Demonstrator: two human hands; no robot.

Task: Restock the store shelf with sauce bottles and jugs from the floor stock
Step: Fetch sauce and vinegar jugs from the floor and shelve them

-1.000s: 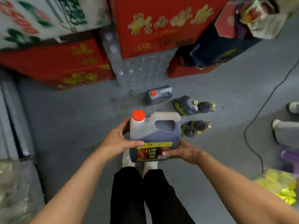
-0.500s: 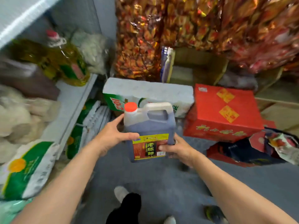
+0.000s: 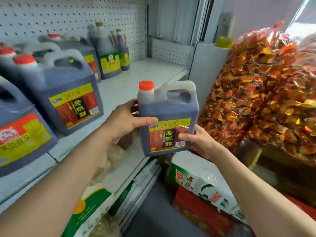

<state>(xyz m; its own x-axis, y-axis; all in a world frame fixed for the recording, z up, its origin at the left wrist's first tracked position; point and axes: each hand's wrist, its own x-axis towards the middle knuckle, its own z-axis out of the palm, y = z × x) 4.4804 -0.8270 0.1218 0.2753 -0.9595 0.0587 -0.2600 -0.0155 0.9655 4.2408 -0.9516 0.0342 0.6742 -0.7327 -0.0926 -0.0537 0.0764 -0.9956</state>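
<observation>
Holding: vinegar jug (image 3: 168, 117), dark w/ red cap, up in the air, just in front of the store shelf (image 3: 130, 82), not on it yet.
L hand (image 3: 123, 124): fingers wrapped round the jug's left side, thumb on the front.
R hand (image 3: 199, 142): fingers gripping the low right corner, thumb on the label.
Shelf: same kind of vinegar jug (image 3: 65, 93) stands at left; soy sauce jug (image 3: 18, 130) nearest; tall dark bottles (image 3: 109, 52) at the back.
Right side: big bag of red-gold candy (image 3: 266, 93).
Below: rice bags (image 3: 92, 207) on lower shelves.
</observation>
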